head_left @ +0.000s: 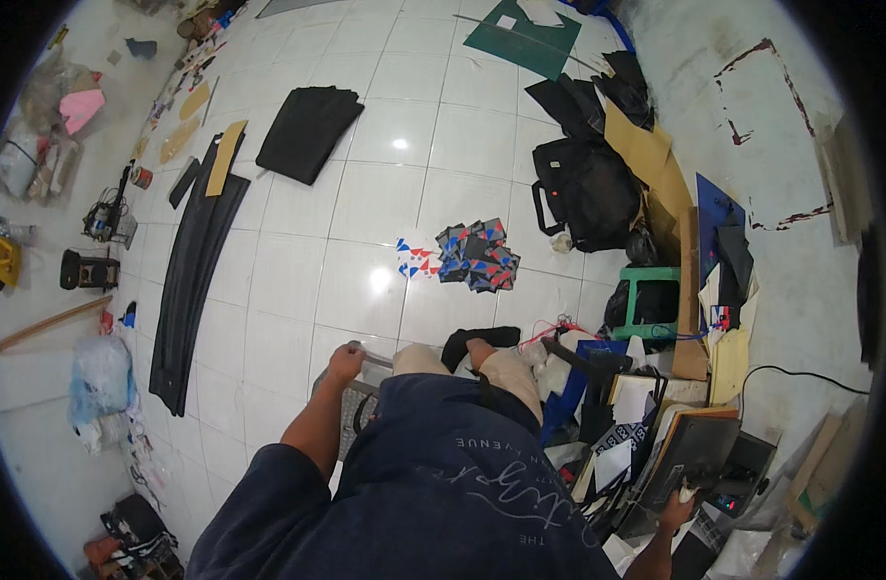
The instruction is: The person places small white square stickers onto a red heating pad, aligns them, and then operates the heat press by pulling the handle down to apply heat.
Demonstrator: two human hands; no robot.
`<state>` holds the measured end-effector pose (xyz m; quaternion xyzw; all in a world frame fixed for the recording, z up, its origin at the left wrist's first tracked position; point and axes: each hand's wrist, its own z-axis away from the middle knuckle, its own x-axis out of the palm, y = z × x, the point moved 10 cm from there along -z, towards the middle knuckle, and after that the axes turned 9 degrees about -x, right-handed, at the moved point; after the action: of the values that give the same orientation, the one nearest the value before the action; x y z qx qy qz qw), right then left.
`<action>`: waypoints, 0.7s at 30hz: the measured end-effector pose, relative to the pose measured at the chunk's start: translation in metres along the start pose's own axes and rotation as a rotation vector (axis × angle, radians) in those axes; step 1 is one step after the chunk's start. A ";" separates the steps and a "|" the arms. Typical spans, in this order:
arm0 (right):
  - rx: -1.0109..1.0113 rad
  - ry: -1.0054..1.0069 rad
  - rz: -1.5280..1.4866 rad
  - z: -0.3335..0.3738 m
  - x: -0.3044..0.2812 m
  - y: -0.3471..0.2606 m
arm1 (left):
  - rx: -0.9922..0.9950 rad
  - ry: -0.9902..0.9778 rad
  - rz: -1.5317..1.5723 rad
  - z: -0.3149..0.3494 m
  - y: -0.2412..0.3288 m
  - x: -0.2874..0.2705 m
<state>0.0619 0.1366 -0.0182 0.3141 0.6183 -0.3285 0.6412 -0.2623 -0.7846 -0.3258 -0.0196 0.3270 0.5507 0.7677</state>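
My left hand (346, 361) is closed at the rim of a grey perforated plastic piece (349, 416) beside my left thigh; my shirt hides most of that piece. Far out to the lower right, my right hand (675, 512) is closed at the lower edge of a dark flat panel (689, 464). A small pale bit shows by its fingers, too small to name. Just beyond the panel sits a dark box with a red light (743, 474). On the floor ahead lies a pile of grey, blue and red printed pieces (477, 256), with small red and blue cutouts (414, 259) beside it.
Black rolled material (197, 290) and folded black fabric (310, 133) lie on the tiled floor to the left. A black bag (583, 193) and a green stool (649, 290) stand along the right wall. Papers, boards and folders (617, 454) crowd my right side. A green cutting mat (523, 37) lies far ahead.
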 end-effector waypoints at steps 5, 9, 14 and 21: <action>0.016 0.012 -0.058 0.001 0.005 0.004 | 0.077 -0.021 -0.035 0.002 0.014 0.015; 0.029 0.028 0.098 0.000 0.001 0.013 | 0.057 -0.097 0.026 -0.001 0.026 0.033; 0.114 -0.060 0.045 0.005 0.005 -0.018 | 0.015 -0.148 0.023 0.008 0.026 0.035; 0.062 0.037 0.079 0.003 -0.008 -0.007 | -0.010 -0.168 0.023 0.015 0.040 0.027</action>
<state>0.0577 0.1297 -0.0097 0.3642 0.6065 -0.3161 0.6322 -0.2845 -0.7405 -0.3151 0.0265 0.2591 0.5606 0.7860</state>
